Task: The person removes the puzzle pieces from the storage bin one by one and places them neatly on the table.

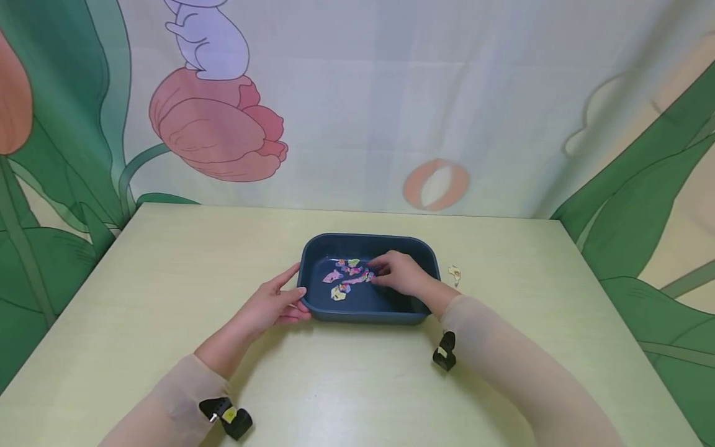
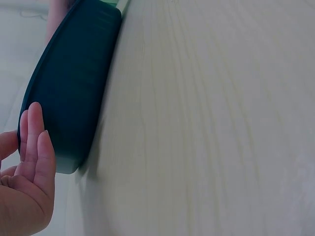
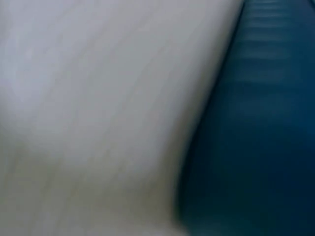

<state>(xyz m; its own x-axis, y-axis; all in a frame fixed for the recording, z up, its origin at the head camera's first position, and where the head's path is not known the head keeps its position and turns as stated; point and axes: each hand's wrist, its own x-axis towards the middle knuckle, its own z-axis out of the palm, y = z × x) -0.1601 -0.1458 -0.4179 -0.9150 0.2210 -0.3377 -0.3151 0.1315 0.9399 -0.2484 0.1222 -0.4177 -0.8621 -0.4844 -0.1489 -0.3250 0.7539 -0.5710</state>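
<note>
A dark blue rectangular tray [image 1: 363,318] stands on the table, with several small colourful paper cutouts [image 1: 352,279] on its floor. My left hand [image 1: 276,303] holds the tray's left end, thumb over the rim and fingers against the outer wall. In the left wrist view, that hand [image 2: 32,172] lies along the tray's side wall [image 2: 69,83]. Inside the tray, my right hand [image 1: 403,273] reaches over the right wall, its thumb and fingertips apart at the right edge of the cutouts. The right wrist view is blurred and shows only the tray's outer wall [image 3: 256,137] and tabletop.
One more cutout [image 1: 455,274] lies on the pale wooden table [image 1: 346,385], just right of the tray. Behind the table's far edge hangs a curtain [image 1: 346,112] printed with flowers and leaves. Each sleeve carries a small black camera [image 1: 445,352].
</note>
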